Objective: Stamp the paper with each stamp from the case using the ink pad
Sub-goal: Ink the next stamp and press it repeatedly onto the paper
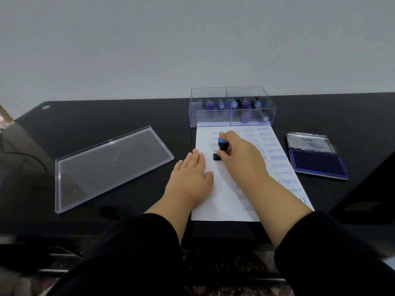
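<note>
A white paper (226,189) lies on the black table, covered with blue prints reading SAMPLE and AMENDED. My right hand (239,152) grips a stamp (221,146) with a blue top and black body, its base down on the paper's upper left part. My left hand (192,174) rests flat on the paper's left edge, fingers straight. Behind the paper stands the clear case (233,107) with several purple and blue stamps inside. The open ink pad (316,163) with its blue pad lies to the right of the paper.
The clear case lid (111,165) lies flat on the table to the left. A grey wall rises behind the table. The table's front edge runs just below the paper.
</note>
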A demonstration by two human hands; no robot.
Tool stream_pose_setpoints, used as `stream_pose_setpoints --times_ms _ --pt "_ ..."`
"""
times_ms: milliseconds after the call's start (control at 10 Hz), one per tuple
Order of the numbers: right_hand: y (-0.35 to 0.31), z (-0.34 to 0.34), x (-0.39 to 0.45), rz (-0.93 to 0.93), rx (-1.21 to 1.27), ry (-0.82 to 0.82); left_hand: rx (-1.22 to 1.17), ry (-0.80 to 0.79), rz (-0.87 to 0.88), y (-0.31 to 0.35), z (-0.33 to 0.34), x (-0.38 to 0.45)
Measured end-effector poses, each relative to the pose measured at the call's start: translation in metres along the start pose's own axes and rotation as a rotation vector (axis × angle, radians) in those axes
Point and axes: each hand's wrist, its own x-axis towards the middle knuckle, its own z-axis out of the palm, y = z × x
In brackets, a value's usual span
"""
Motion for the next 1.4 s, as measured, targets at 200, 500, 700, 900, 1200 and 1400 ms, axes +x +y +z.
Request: stream_pose_setpoints --times_ms 200,500,700,900,1200,1400 --pt "0.002 -0.003 0.001 0.025 0.061 0.023 -0.013 0.005 -0.001 0.000 0.000 -0.002" --pt "0.015 -0.028 0.005 0.179 0.363 0.184 -0.012 0.002 -0.010 0.001 -0.001 -0.002" --pt "0.024 -0.041 0.004 0.207 0.424 0.213 -0.017 0.008 -0.010 0.001 -0.001 -0.002" --pt "0.030 -0.047 0.001 0.240 0.432 0.221 -0.021 0.014 -0.008 0.000 -0.001 -0.002" --pt "0.030 -0.045 -0.005 0.245 0.426 0.181 -0.012 0.016 -0.015 0.001 0.000 -0.002" --pt "0.030 -0.046 -0.007 0.244 0.425 0.181 -0.010 0.017 -0.014 0.000 0.001 -0.003"
